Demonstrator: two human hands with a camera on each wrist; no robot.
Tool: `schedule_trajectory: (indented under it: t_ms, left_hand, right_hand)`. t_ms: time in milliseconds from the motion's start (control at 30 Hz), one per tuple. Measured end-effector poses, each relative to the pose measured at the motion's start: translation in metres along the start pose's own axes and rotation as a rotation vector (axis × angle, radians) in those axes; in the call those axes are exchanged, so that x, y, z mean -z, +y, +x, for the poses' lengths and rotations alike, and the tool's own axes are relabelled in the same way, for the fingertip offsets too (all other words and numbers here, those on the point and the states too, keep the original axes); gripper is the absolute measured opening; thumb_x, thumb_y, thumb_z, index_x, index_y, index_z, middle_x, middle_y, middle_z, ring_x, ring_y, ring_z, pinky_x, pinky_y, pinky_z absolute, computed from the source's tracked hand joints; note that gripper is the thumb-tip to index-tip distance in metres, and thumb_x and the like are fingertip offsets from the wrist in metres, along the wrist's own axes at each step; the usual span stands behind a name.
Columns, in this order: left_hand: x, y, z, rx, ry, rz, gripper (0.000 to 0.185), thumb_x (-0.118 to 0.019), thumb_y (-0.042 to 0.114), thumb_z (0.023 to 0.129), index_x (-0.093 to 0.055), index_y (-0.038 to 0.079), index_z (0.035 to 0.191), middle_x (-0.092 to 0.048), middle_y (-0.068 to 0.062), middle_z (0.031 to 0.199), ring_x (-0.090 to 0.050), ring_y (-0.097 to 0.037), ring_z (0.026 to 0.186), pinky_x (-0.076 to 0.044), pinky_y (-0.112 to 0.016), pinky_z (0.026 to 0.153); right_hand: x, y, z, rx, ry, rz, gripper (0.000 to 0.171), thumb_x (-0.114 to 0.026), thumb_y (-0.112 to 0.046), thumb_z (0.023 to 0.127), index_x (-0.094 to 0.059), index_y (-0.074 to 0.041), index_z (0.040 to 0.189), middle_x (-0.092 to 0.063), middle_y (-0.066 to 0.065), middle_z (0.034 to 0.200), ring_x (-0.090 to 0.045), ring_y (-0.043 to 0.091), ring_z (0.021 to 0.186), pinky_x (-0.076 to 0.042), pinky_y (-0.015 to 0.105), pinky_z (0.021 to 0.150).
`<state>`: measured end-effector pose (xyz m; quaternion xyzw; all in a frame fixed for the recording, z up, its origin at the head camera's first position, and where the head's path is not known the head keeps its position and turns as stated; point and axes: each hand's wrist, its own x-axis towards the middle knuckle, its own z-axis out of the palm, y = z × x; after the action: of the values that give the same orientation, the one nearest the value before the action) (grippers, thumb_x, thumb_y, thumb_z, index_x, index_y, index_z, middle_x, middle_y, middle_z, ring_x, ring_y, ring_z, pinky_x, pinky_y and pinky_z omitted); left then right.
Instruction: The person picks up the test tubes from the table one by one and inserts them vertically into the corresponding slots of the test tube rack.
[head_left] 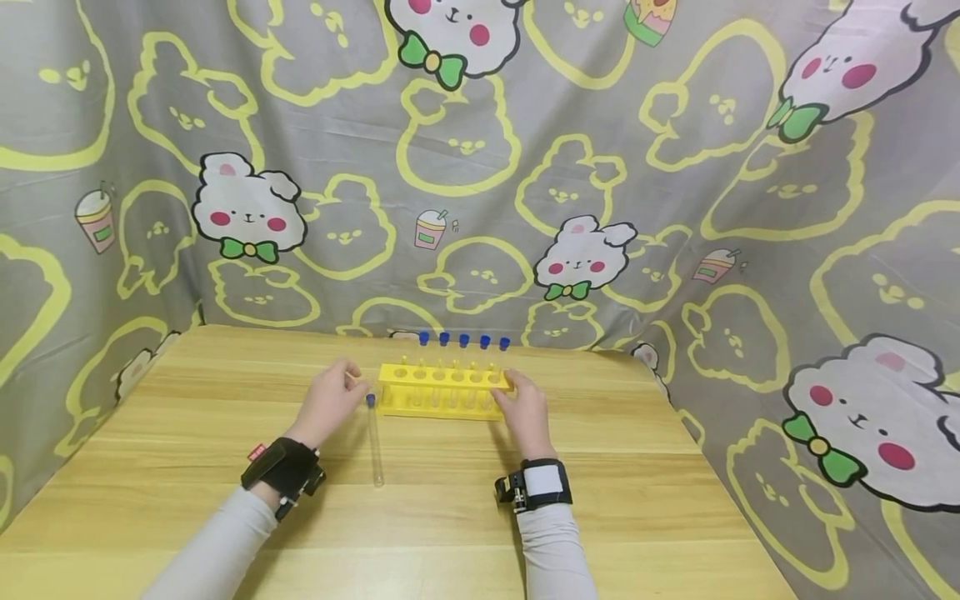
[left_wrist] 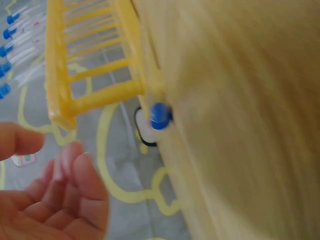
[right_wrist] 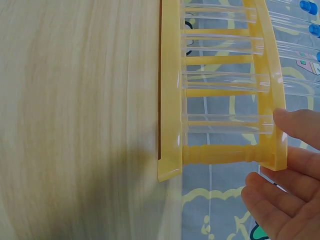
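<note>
A yellow test tube rack (head_left: 441, 382) stands on the table, holding several clear test tubes (right_wrist: 225, 80) with blue stoppers (head_left: 464, 341). No tube shows in its leftmost hole. My right hand (head_left: 525, 417) grips the rack's right end, with the thumb (right_wrist: 295, 125) on the top plate and the other fingers around its end. Just off the left end is my left hand (head_left: 328, 406), its fingers loosely bent with nothing between them. Below it, one stoppered test tube (head_left: 377, 446) lies on the table; the left wrist view shows its blue stopper (left_wrist: 159, 116).
The wood-grain table (head_left: 637, 517) carries the rack and the loose tube. A grey curtain (head_left: 480, 192) with cartoon figures hangs behind the table and along both sides. Black straps with small cameras (head_left: 288, 472) circle both wrists.
</note>
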<state>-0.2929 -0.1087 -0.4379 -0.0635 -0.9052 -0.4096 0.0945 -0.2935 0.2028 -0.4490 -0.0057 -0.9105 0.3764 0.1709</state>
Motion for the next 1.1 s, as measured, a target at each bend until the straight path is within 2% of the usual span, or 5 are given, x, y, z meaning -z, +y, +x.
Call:
schedule_trajectory:
  t_ms: [200,433,567,767,1100]
  left_hand:
    - [-0.002,-0.012,-0.001,0.089,-0.174,0.096,0.031,-0.063,0.024,0.089,-0.058,-0.003,0.102,-0.064,-0.014,0.086,-0.054,-0.018,0.066,-0.043,-0.026,0.056]
    - [-0.013,-0.019,0.003,0.201,-0.326,0.077,0.03,-0.064,0.025,0.088,-0.051,0.012,0.064,-0.058,-0.002,0.057,-0.055,-0.014,0.048,-0.044,-0.023,0.048]
    - [-0.018,-0.02,0.007,0.215,-0.34,0.065,0.036,-0.063,0.022,0.088,-0.053,0.01,0.055,-0.055,0.0,0.047,-0.055,-0.012,0.043,-0.047,-0.022,0.044]
    - [-0.022,-0.017,0.011,0.256,-0.328,0.021,0.025,-0.066,0.018,0.084,-0.063,-0.002,0.069,-0.058,-0.003,0.05,-0.055,-0.012,0.041,-0.05,-0.023,0.042]
    - [-0.028,-0.015,0.013,0.314,-0.316,-0.068,0.017,-0.065,0.011,0.079,-0.062,-0.004,0.073,-0.059,-0.006,0.05,-0.056,-0.014,0.041,-0.052,-0.027,0.043]
  right_hand:
    - [0.001,-0.001,-0.001,-0.007,0.002,0.0,0.046,-0.07,-0.02,0.089,-0.059,-0.001,0.13,-0.058,0.018,0.136,-0.053,0.035,0.13,-0.043,0.046,0.108]
    - [0.0,0.0,-0.001,-0.003,0.004,0.003,0.047,-0.07,-0.02,0.088,-0.059,-0.001,0.13,-0.058,0.018,0.137,-0.052,0.035,0.13,-0.043,0.046,0.108]
    - [0.0,0.0,-0.002,0.0,0.006,0.001,0.046,-0.07,-0.02,0.088,-0.059,-0.001,0.129,-0.058,0.018,0.136,-0.053,0.035,0.129,-0.043,0.047,0.108]
    - [0.0,0.001,-0.001,-0.003,0.003,-0.007,0.046,-0.069,-0.02,0.089,-0.059,-0.001,0.129,-0.058,0.018,0.136,-0.053,0.036,0.129,-0.043,0.048,0.108]
    - [-0.001,0.001,0.0,-0.004,-0.001,0.003,0.047,-0.069,-0.021,0.089,-0.058,-0.001,0.13,-0.058,0.018,0.137,-0.052,0.035,0.13,-0.043,0.047,0.108]
